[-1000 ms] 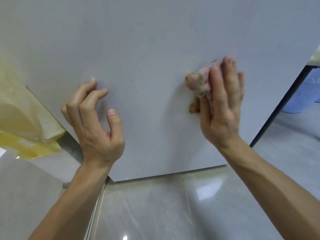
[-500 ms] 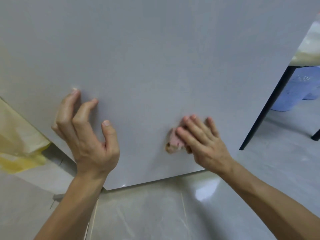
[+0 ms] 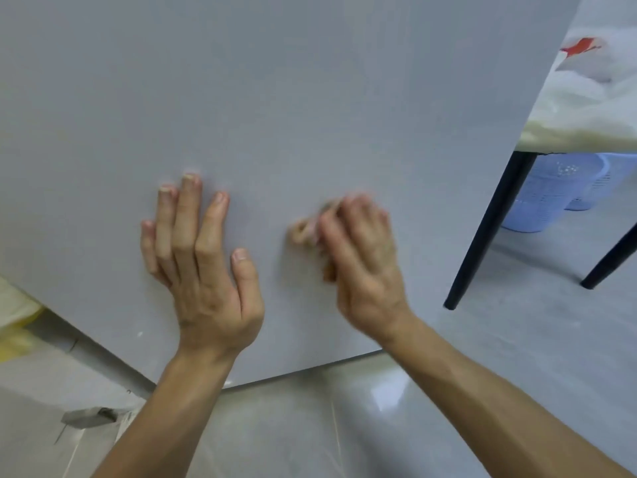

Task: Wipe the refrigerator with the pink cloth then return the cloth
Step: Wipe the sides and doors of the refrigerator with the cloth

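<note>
Pink cloth (image 3: 305, 231), soft and crumpled, sits against the lower part of the flat pale-grey refrigerator (image 3: 275, 98) panel and is mostly covered by your right hand (image 3: 362, 263). Only a bunched edge shows to the left of the forefinger, with a small fold beside the thumb. Your right hand lies on top of the pink cloth and keeps it against the panel. The hand is smeared by motion blur, so I cannot tell whether the fingers curl round the cloth or merely press it flat. Your left hand (image 3: 200, 267) rests on the same panel just left of the cloth and apart from it. Its fingers are straight, close together and pointing upward, the fingertips touch the surface, and the thumb is spread to the side; it holds nothing. Below the refrigerator's lower edge lies a glossy light-grey tiled floor (image 3: 310, 426). To the right stands a table (image 3: 493, 229) with slim black legs, its top draped in a white plastic sheet (image 3: 586, 108). Pale-blue perforated plastic baskets (image 3: 548, 198) sit on the floor beneath it. A yellow plastic bag (image 3: 17, 322) shows at the left edge.
</note>
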`<state>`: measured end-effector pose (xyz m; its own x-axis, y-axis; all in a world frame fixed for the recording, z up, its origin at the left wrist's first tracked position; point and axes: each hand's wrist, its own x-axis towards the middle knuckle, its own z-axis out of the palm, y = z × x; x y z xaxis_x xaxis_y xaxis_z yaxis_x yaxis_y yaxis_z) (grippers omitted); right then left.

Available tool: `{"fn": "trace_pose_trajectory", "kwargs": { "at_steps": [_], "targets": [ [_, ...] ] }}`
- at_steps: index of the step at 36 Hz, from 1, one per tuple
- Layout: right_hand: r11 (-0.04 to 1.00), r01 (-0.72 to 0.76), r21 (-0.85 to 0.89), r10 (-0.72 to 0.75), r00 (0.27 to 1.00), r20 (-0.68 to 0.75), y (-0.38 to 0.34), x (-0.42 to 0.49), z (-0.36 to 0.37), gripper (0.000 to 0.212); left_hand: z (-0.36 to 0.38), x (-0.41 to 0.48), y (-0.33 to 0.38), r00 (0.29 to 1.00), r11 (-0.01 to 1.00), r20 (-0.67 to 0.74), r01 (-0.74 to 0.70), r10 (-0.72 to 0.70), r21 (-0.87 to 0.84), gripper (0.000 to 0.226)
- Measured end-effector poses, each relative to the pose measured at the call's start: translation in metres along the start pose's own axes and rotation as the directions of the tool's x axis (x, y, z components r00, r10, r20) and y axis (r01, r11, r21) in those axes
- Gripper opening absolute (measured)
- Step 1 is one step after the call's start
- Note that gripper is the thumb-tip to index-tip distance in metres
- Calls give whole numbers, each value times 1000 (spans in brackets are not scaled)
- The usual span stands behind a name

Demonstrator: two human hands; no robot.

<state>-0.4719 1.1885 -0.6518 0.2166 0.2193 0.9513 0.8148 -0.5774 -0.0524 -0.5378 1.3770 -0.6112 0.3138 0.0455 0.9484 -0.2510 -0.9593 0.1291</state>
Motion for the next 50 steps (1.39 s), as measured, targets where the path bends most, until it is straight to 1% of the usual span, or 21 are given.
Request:
{"fn": "trace_pose_trajectory", "kwargs": {
  "at_steps": [2, 4, 6, 8, 10, 12, 14, 16, 19, 21, 23, 25, 28, 31, 34, 37, 39, 41, 45, 48, 50],
  "targets": [
    [981, 192, -28, -182, 960, 215, 0, -41, 8, 60, 0, 0, -4, 1000, 1000, 5, -14, 14, -6, 63],
    [931, 365, -24, -315, 834, 453, 3, -81, 9, 59, -2, -1, -7, 1000, 1000, 11, -27, 27, -10, 63],
    [920, 391, -21, -306, 752, 584, 9, -103, 2, 58, -4, -2, -9, 999, 999, 19, -33, 33, -19, 63],
    [928, 369, -56, -260, 746, 612, 11, -104, -6, 61, -6, -3, -11, 999, 999, 33, -40, 41, -19, 62],
    [929, 352, -119, -229, 794, 563, 11, -92, -12, 66, -8, -5, -14, 998, 999, 40, -43, 44, -10, 61],
    [939, 300, -167, -197, 869, 454, 14, -71, -17, 77, -10, -6, -16, 998, 999, 41, -36, 36, 1, 61],
    [957, 198, -214, -136, 953, 272, 17, -43, -18, 80, -13, -8, -18, 999, 1000, 36, -26, 26, 9, 61],
    [975, 60, -214, -42, 995, 91, 15, -7, -20, 73, -16, -9, -22, 999, 1000, 33, -15, 14, 24, 62],
    [984, -167, -62, 162, 984, -73, 1, 45, -24, 54, -23, -9, -32, 1000, 999, 28, 8, -9, 51, 66],
    [960, -277, 40, 280, 947, -155, -18, 67, -18, 53, -27, -9, -39, 999, 997, 33, 23, -26, 73, 67],
    [948, -311, 67, 318, 922, -219, -38, 74, -3, 60, -32, -10, -46, 998, 995, 43, 45, -49, 92, 68],
    [972, -236, 22, 235, 948, -215, -57, 64, 20, 65, -37, -12, -53, 995, 990, 57, 74, -81, 124, 71],
    [996, 44, -78, -46, 999, -18, -79, 21, 54, 72, -44, -21, -66, 988, 980, 98, 100, -118, 169, 71],
    [953, 295, -70, -264, 921, 285, -88, -26, 71, 74, -54, -31, -82, 982, 970, 140, 94, -128, 226, 73],
    [926, 372, -56, -318, 854, 411, -85, -33, 69, 77, -66, -34, -98, 978, 966, 191, 38, -89, 257, 79],
    [938, 337, -77, -291, 890, 350, -85, -11, 60, 77, -76, -29, -104, 976, 963, 180, 73, -123, 261, 82],
    [962, 249, -114, -222, 952, 209, -87, 14, 55, 84, -80, -23, -101, 981, 966, 150, 88, -127, 243, 77],
    [986, 121, -111, -118, 993, 29, -94, 51, 54, 74, -83, -16, -98, 985, 971, 121, 92, -121, 222, 71],
    [996, -80, 31, 84, 981, -177, -116, 134, 48, 45, -93, 2, -102, 985, 977, 34, 162, -168, 139, 62],
    [977, -142, 158, 176, 958, -226, -137, 174, 52, 46, -103, 11, -112, 979, 972, 1, 201, -202, 122, 66],
    [979, -135, 150, 171, 950, -263, -150, 184, 60, 49, -109, 13, -118, 976, 969, 17, 214, -218, 124, 67]
  ]
}}
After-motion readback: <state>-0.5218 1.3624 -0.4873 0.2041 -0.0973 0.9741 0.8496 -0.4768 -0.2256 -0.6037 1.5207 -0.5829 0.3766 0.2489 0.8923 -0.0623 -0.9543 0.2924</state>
